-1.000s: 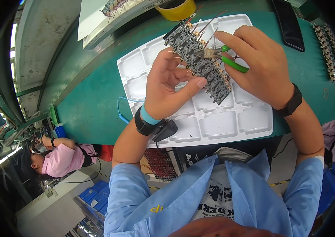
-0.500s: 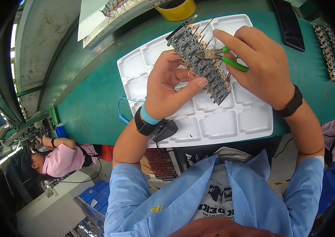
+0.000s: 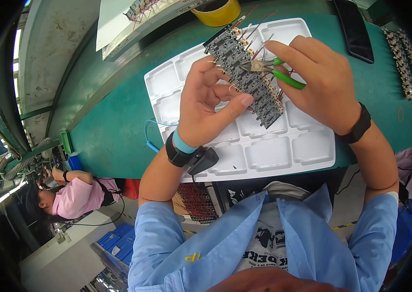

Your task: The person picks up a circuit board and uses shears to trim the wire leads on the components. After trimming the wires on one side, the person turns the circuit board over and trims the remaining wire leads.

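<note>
A long panel of circuit boards (image 3: 245,78) is tilted above the white tray, with wires and small coils along its edges. My left hand (image 3: 211,100) grips it by the near left edge, thumb on the face and fingers behind. In my right hand (image 3: 320,80) are green-handled cutting pliers (image 3: 286,78), held at the panel's right side. Their metal jaws lie over the middle of the panel's face; whether the tips touch it I cannot tell. Under both hands lies the white moulded tray (image 3: 291,170) with shallow compartments.
A yellow tape roll (image 3: 219,13) stands at the back beside a pale shelf edge (image 3: 142,34). At the right lie a black phone (image 3: 354,31) and strips of small components (image 3: 405,68). A blue cord (image 3: 150,138) runs by my left wrist. Another person (image 3: 77,194) works at far left.
The panel has shifted very slightly, its wires leaning a little differently. My right hand has dipped a touch; both grips are the same.
</note>
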